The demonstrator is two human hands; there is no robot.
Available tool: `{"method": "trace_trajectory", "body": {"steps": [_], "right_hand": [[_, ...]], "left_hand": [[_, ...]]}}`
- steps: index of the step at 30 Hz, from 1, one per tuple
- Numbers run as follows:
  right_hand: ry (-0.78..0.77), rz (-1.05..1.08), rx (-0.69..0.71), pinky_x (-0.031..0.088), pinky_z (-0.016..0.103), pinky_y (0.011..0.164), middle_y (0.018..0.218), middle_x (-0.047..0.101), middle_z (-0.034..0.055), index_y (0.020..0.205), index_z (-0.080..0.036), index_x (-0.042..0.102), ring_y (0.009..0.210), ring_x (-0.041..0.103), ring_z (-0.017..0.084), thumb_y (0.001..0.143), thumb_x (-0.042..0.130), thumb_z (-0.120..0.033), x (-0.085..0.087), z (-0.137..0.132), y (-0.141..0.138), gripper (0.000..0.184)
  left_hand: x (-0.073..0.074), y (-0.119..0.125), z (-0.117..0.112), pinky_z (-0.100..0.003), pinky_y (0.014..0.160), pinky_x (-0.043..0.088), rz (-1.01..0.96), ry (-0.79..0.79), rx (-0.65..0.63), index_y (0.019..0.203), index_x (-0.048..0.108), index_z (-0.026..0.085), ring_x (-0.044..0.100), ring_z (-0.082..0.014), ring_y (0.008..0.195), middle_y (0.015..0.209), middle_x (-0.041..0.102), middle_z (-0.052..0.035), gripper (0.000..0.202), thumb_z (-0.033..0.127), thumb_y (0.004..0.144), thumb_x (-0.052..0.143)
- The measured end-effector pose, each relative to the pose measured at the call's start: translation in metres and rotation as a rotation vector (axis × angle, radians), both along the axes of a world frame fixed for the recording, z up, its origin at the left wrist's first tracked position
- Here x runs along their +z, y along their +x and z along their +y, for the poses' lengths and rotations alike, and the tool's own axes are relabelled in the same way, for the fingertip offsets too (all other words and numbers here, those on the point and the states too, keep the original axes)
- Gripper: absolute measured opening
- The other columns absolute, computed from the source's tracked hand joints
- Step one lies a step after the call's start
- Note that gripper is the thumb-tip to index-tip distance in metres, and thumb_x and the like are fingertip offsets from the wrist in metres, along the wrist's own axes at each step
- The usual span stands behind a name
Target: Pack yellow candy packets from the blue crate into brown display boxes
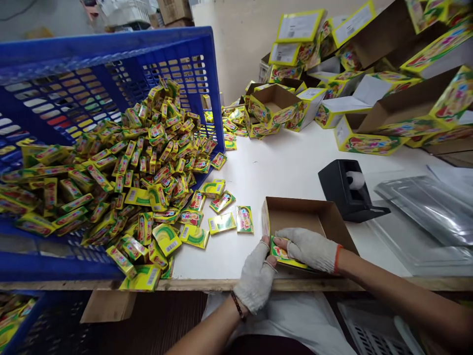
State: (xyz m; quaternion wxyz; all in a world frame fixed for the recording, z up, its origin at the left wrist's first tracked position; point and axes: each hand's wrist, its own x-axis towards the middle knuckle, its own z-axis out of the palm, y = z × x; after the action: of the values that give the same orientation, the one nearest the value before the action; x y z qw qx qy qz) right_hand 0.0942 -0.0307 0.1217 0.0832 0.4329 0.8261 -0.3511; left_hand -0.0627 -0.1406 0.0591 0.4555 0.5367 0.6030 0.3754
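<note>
An open brown-lined display carton (306, 213) lies at the front edge of the table, its printed yellow-green side turned toward me. My left hand (254, 276), in a white knit glove, grips its near left corner with the thumb on the printed side. Over the near wall lies my gloved right hand (312, 249), fingers bent and partly inside; whether a small pack is under them, I cannot tell. Left of the carton, several small yellow-green packs (244, 219) lie loose. They run back to a large heap of packs (148, 162) spilling from a tipped blue crate (213, 74).
A black tape dispenser (338, 192) stands right of the carton. Clear plastic trays (424, 207) lie beyond it. Empty printed cartons (369, 138) are piled at the back right. The white table (207, 264) has a wooden front edge. A cardboard piece (108, 305) shows below it.
</note>
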Motion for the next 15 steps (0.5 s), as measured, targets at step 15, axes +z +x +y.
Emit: {"method": "trace_trajectory", "body": {"steps": [15], "right_hand": [[0.422, 0.201, -0.099, 0.050, 0.046, 0.095, 0.125, 0.068, 0.0180, 0.125, -0.015, 0.065, 0.115, 0.063, 0.035, 0.088, 0.046, -0.053, 0.012, -0.003, 0.018, 0.057]], "left_hand": [[0.001, -0.050, 0.055, -0.054, 0.109, 0.038, 0.868, 0.365, 0.138, 0.138, 0.048, 0.009, 0.059, -0.0306, 0.108, 0.110, 0.067, -0.0155, 0.066, 0.021, 0.075, 0.062]]}}
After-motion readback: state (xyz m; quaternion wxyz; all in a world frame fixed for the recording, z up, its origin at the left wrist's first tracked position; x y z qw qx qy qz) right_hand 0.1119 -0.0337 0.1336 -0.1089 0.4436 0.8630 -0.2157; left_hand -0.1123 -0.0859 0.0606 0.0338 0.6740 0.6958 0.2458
